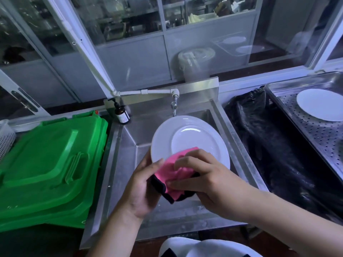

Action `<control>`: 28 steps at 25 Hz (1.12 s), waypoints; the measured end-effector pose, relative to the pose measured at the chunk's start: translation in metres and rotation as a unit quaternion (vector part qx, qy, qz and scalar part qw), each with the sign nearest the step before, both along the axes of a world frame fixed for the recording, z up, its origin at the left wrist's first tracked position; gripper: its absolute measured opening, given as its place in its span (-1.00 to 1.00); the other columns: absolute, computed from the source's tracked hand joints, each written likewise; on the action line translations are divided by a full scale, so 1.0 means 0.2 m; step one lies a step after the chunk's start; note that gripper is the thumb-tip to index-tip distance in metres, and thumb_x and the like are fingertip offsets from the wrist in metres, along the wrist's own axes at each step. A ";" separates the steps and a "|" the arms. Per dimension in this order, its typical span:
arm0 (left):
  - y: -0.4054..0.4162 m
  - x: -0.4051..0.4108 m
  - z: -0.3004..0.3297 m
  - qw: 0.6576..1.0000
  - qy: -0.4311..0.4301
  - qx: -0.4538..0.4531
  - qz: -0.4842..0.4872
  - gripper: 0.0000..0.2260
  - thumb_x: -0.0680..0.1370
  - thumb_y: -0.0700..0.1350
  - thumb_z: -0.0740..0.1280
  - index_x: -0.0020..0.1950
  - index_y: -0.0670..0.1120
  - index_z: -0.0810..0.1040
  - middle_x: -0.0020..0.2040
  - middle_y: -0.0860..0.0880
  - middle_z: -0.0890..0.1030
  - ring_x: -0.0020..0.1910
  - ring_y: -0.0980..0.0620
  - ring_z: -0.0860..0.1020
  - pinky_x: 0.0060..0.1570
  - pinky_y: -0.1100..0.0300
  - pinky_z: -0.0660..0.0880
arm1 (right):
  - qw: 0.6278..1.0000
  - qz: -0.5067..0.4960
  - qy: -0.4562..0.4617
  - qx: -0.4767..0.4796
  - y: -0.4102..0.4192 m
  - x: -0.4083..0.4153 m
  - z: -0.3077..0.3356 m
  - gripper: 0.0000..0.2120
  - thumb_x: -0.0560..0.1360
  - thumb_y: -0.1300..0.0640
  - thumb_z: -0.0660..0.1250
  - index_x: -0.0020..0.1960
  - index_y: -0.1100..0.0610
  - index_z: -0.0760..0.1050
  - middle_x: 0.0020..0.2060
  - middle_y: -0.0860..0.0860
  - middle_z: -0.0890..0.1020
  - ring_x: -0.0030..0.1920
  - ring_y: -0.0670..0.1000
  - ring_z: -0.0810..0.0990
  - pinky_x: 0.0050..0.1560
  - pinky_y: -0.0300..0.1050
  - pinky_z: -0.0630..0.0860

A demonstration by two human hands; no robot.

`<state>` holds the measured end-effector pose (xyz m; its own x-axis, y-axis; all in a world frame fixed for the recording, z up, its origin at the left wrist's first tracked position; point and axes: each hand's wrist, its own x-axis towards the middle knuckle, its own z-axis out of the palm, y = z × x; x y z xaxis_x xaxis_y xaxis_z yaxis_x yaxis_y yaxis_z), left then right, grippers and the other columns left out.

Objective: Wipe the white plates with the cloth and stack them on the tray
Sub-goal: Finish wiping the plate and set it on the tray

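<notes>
Over the stainless steel sink (130,145), the left hand (143,188) holds a round white ceramic plate (187,140) tilted up by its lower rim, thumb on the face and the other fingers apparently curled behind it. The right hand (209,177) presses a crumpled pink cloth with black edging (176,175) against the plate's lower face, its fingers (187,160) bent over the cloth. Another white plate (321,104) lies on the perforated steel tray (315,138) at right, beside a black plastic bag (269,141).
</notes>
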<state>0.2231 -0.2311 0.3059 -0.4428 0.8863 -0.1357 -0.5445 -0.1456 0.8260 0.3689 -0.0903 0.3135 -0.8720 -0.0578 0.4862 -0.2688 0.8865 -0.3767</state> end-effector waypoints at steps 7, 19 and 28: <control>-0.01 -0.05 -0.02 0.999 0.008 -0.048 0.003 -0.33 0.24 -0.03 0.68 0.33 0.02 0.60 0.29 -0.20 0.62 0.17 -0.16 0.65 -0.02 -0.09 0.65 | 0.999 0.003 -0.017 0.029 0.09 0.18 -0.14 -0.51 0.41 0.42 0.35 0.17 -0.06 0.68 0.21 -0.05 0.53 0.21 0.07 0.44 0.18 -0.02 0.45; 0.11 -0.04 0.08 0.993 0.094 -0.066 0.014 -0.63 0.44 -0.22 0.29 0.09 0.13 0.72 0.13 -0.05 0.70 0.07 -0.03 0.68 -0.17 -0.03 0.67 | 0.877 -0.300 0.175 -0.332 0.30 0.17 -0.08 -0.57 0.42 0.43 0.31 0.14 0.05 0.69 0.09 -0.15 0.69 0.12 -0.15 0.64 0.13 -0.16 0.55; 0.12 0.01 0.22 0.986 0.157 -0.001 0.055 -0.63 0.43 -0.24 0.42 0.21 0.02 0.68 0.16 -0.14 0.70 0.08 -0.09 0.67 -0.01 0.02 0.65 | 0.944 -0.223 0.198 -0.143 0.03 -0.04 0.03 -0.52 0.39 0.26 0.12 0.15 0.05 0.69 0.15 -0.03 0.70 0.16 0.05 0.67 -0.07 0.02 0.68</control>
